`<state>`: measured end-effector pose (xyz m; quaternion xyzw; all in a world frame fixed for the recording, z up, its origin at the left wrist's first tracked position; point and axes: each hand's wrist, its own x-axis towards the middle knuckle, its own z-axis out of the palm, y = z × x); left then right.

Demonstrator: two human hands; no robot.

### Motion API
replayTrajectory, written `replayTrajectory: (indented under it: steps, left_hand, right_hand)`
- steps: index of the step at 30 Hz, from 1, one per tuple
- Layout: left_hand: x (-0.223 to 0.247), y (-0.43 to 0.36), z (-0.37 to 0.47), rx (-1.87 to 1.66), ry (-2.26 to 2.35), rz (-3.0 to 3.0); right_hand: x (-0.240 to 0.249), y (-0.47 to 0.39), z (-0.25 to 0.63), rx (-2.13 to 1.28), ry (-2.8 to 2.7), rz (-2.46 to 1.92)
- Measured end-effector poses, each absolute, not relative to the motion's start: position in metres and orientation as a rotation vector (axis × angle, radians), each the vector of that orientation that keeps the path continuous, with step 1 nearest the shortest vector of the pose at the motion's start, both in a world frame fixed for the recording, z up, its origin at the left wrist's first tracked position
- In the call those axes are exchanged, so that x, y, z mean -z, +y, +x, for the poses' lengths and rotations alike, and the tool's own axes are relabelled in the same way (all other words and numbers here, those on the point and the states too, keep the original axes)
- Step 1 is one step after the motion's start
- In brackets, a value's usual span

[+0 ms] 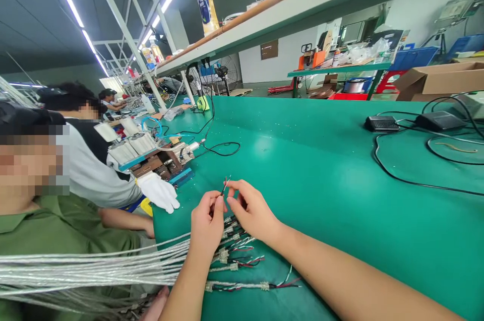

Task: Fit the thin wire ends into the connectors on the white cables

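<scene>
My left hand (207, 215) is closed, thumb against fingers, round the end of a cable. Thin red, black and white wires (226, 186) stick up from that pinch. Beside it my right hand (251, 207) is curled, its index fingertip at these wires and its thumb just below. The exact grip of its other fingers is hidden. Under and between my hands lies a bundle of silvery cables (94, 273) running in from the left. Their ends carry clear connectors (264, 285) and loose red, black and white wires (251, 262).
The hands are over a green table (340, 230). A person in a green shirt (71, 230) sits at the left. Nearby are a white-gloved hand (159, 191) and a bench machine (159, 157). Black pedals (381, 123) with cords lie right. A shelf (264, 16) crosses above, holding a bottle (205, 1).
</scene>
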<state>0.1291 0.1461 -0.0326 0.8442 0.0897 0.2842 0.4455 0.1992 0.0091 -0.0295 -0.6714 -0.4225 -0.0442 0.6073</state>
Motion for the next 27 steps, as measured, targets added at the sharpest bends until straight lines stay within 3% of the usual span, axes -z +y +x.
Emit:
replayTrajectory:
  steps: [13, 19, 27]
  left_hand:
    - [0.043, 0.145, 0.130, -0.547, 0.162, 2.119]
    - [0.059, 0.154, 0.141, -0.753, 0.187, 2.151]
    - [0.053, 0.161, 0.141, -0.896, 0.338, 1.917]
  right_hand:
    - [0.050, 0.027, 0.216, -0.091, -0.668, -1.381]
    - [0.043, 0.041, 0.213, -0.124, -0.523, -1.225]
    - [0.019, -0.023, 0.265, 0.256, -0.166, -1.448]
